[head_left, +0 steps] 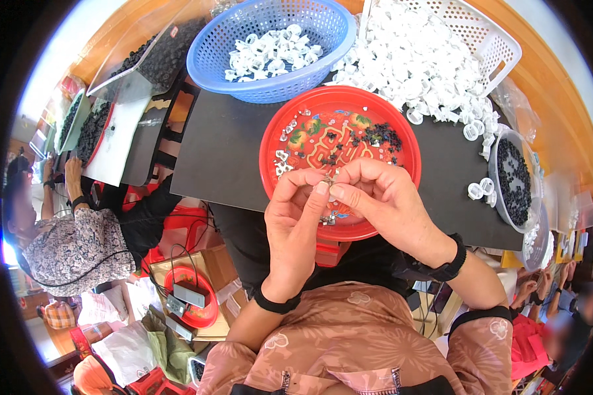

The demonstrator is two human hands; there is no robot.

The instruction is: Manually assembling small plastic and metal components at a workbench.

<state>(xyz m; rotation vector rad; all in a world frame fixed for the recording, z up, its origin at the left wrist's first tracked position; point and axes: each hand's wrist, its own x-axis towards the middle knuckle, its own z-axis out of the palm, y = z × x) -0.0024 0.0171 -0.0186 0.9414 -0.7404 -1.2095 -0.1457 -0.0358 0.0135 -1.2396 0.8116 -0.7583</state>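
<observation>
Both my hands meet over the near half of a round red tray (405,141) with a printed pattern. My left hand (295,220) and my right hand (383,197) pinch at one spot, fingertips almost touching. Between them shows a tiny metallic or clear piece (330,178), too small to name. In the tray, small black pieces (382,135) lie heaped at the right. Small white and clear pieces (283,161) lie along its left side, and a few shiny bits sit below my fingers.
Behind the tray stands a blue basket (207,56) of white plastic parts. A big pile of white parts (422,59) spills from a white basket (501,52). At right is a clear tub (504,214) with black pieces. A co-worker (85,243) sits at left beside black-filled trays; other people are far right.
</observation>
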